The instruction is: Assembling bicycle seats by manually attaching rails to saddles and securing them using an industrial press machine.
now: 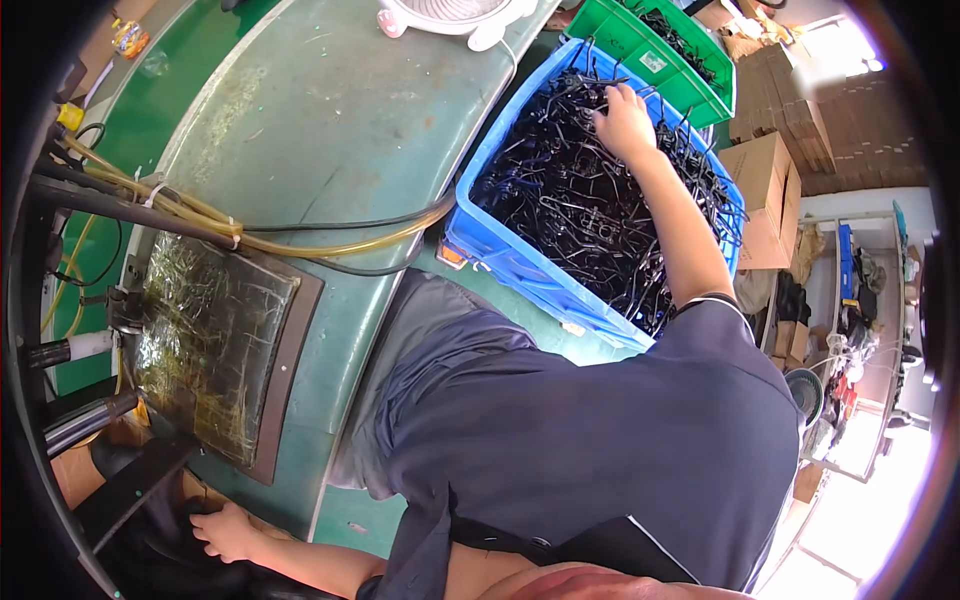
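My right hand (627, 126) reaches into a large blue bin (520, 265) on the right. Its fingers are slightly bent and apart, over a tangled heap of thin black bent-wire parts (590, 205); no part shows clearly in its grasp. At the lower left, beyond the near end of the green table, my left hand (228, 532) lies low with loosely curled, spread fingers. It is next to dark black material (150, 535) whose kind I cannot make out in the shadow. Nothing shows held in it.
A worn film-covered plate (215, 350) lies on the green table (350, 130), beside a black metal frame (135, 495). Yellow and black hoses (330, 245) cross the tabletop. A white fan (455, 15) stands at the far edge. Behind the bin are a green crate (655, 60) and cardboard boxes (760, 190).
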